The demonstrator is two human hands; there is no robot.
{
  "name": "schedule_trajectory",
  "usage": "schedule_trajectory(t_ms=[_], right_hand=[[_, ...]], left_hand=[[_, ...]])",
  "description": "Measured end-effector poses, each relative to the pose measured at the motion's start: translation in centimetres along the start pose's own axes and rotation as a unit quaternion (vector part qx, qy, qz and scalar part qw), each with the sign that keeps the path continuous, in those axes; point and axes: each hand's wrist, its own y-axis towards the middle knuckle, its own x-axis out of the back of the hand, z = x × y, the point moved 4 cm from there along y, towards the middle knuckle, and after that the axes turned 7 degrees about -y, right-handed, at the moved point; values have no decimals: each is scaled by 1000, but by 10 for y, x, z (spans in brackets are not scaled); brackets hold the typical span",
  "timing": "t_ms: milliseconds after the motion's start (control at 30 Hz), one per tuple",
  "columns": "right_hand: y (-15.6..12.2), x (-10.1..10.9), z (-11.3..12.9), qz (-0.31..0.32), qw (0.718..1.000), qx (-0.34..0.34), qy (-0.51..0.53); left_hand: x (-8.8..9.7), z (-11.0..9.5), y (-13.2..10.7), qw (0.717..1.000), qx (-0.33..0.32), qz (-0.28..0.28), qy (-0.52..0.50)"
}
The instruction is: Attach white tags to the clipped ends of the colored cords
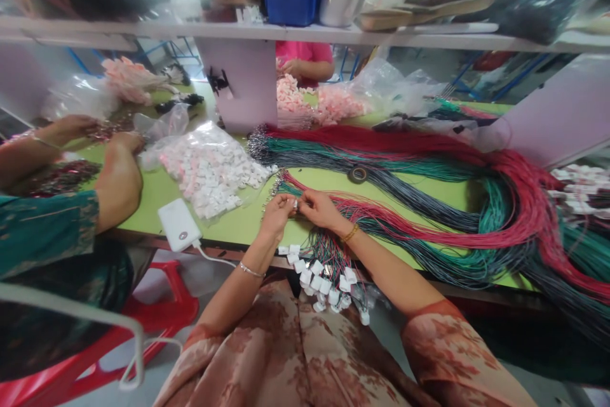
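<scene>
A small white plastic connector (295, 204) is sitting in the pinching grip of the left hand (277, 216) above the lime-green worktop (443, 188); the right hand (318, 210) is hiding its own grip, so I cannot tell its hold. White wired connectors (325, 286) are hanging at the edge, seemingly done; a clear plastic bag of white housings (210, 169) and long red, green and black wires (515, 178), running out of frame, are apparently waiting

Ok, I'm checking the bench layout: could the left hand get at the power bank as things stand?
Probably yes: green tabletop lies between left hand and power bank, apparently unblocked. The grip on a white piece may need freeing first.
</scene>
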Motion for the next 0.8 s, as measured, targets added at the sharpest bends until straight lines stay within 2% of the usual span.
schedule_trajectory(t_ms=[100, 167, 233, 367, 467, 533, 700, 800], right_hand=[[12, 3, -5, 35, 999, 0, 21], [28, 9, -12, 21, 999, -18, 24], [46, 15, -22, -13, 998, -56, -19], [72, 4, -42, 20, 982, -129, -140], [75, -4, -52, 25, 980, -136, -143], [72, -2, -55, 18, 984, -122, -128], [66, 23, -58, -17, 982, -105, -153], [71, 32, -48, -39, 988, -107, -107]], left_hand=[[1, -3, 3, 1000, 15, -1, -4], [3, -6, 8, 1000, 18, 2, -16], [5, -7, 12, 1000, 22, 2, -19], [9, -4, 18, 999, 42, 4, -14], [11, -2, 19, 999, 46, 11, -10], [12, -2, 18, 999, 50, 14, -8], [11, -4, 17, 998, 56, 18, -9], [10, -3, 16, 998, 58, 23, -10]])
